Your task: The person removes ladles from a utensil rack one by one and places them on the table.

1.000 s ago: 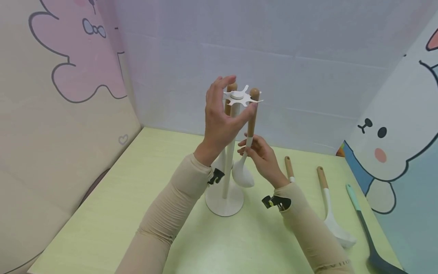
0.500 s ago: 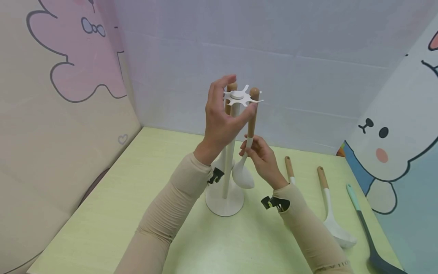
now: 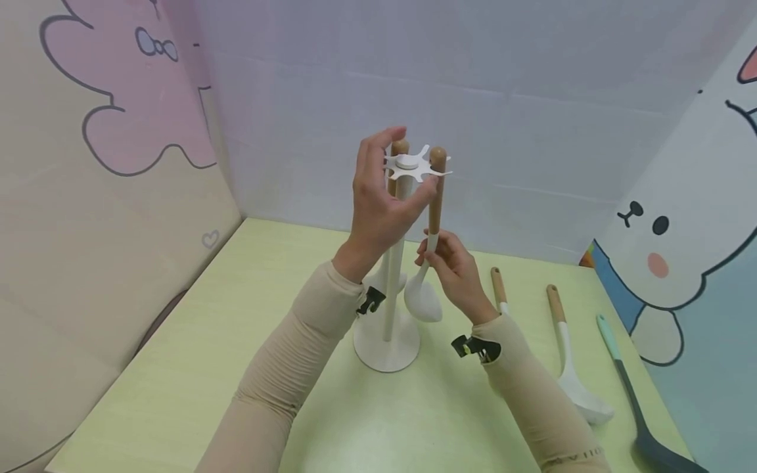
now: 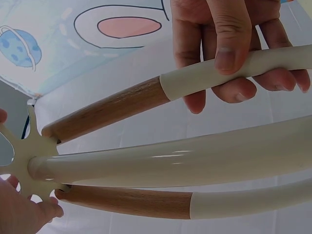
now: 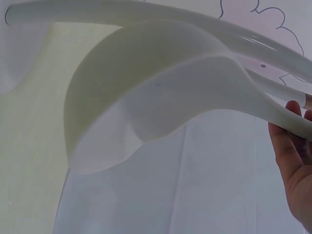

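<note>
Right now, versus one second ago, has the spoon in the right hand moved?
Yes, slightly: the spoon's bowl sits farther right of the stand's pole in the head view.

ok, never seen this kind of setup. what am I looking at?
No machine here, just a person's two bare hands. One picture comes from a camera worn on the head, looking forward and down; the two close-ups come from a camera on each wrist.

On the table is an upright white stand with a pronged top. The left hand curves round that top. The right hand pinches the neck of a wooden-handled white spoon. A second wooden-handled utensil hangs on the stand.

To the right lie a partly hidden utensil, a white ladle and a dark utensil with a green handle.
</note>
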The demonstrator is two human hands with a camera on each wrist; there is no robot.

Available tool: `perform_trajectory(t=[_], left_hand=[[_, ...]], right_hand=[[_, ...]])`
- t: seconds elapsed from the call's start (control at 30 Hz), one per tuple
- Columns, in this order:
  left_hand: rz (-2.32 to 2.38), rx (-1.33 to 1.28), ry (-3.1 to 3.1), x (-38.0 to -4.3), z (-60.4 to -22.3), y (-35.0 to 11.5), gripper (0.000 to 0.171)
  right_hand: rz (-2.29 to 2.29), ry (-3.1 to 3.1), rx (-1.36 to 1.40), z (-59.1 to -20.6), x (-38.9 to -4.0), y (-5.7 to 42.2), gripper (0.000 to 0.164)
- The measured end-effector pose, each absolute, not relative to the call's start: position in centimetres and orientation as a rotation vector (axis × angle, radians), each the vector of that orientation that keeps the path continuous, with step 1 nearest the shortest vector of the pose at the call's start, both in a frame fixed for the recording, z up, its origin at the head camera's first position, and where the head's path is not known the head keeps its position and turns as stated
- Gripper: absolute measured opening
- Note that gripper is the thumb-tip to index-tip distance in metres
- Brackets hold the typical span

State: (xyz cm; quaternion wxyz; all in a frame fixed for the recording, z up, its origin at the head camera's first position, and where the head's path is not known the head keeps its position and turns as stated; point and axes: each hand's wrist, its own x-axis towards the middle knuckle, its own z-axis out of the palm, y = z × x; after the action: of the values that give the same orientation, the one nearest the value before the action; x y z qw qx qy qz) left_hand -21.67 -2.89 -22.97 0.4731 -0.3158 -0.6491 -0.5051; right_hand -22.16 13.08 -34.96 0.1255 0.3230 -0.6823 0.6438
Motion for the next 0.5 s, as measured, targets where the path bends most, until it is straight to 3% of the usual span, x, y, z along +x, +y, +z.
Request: perform_trajectory(t=[0.5], left_hand=[[-1.293, -0.768, -1.621, -21.69, -22.8, -3.28, 0.061]], right_hand=[[1.861, -1.981, 0.925, -34.36, -22.02, 13.22, 0.034]])
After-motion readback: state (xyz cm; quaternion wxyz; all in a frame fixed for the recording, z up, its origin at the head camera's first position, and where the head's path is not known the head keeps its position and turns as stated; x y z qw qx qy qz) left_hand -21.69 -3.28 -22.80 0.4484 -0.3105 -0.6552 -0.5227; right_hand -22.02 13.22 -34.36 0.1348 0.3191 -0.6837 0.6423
